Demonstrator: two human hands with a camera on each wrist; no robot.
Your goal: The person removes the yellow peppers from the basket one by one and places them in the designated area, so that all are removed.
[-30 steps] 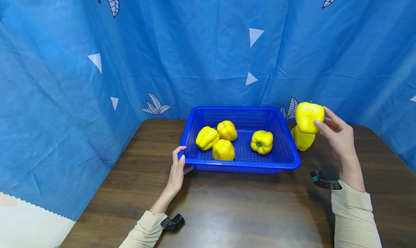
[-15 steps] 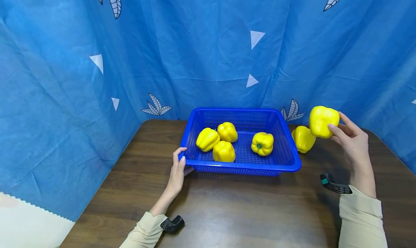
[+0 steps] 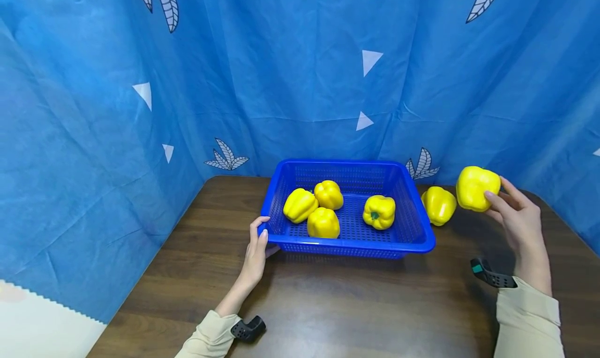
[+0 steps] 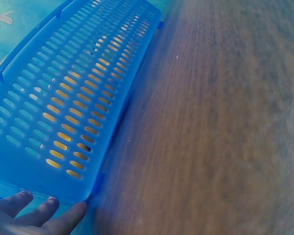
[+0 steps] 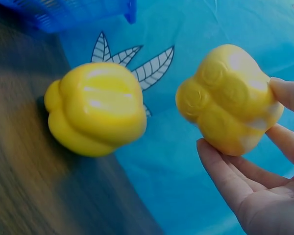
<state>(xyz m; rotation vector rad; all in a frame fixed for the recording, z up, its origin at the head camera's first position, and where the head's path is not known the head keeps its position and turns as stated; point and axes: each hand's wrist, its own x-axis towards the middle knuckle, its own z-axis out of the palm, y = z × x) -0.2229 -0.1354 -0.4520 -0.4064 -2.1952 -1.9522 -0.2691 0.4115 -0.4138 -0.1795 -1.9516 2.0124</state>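
A blue plastic basket [image 3: 349, 243] with slotted walls stands on the table, several yellow bell peppers [image 3: 300, 205] lying inside it. My left hand [image 3: 255, 254] grips its near left corner, thumb on the rim; in the left wrist view, fingers [image 4: 41, 210] touch the basket's end. Right of the basket, my right hand [image 3: 520, 217] holds a yellow bell pepper [image 3: 477, 188] up off the table between thumb and fingers. Another yellow bell pepper [image 3: 439, 206] lies on the table between the basket and that hand; the right wrist view shows this pepper [image 5: 98, 110] apart from the held one.
The brown wooden table [image 3: 356, 306] carries the basket near its back edge. Behind it hangs a blue curtain [image 3: 290, 76] with white leaves and triangles, which also runs along the left side. A black band [image 3: 492, 274] sits at the right wrist.
My right hand has moved right and slightly nearer with the bell pepper, away from the basket, uncovering the pepper on the table. The left hand keeps its grip on the basket corner.
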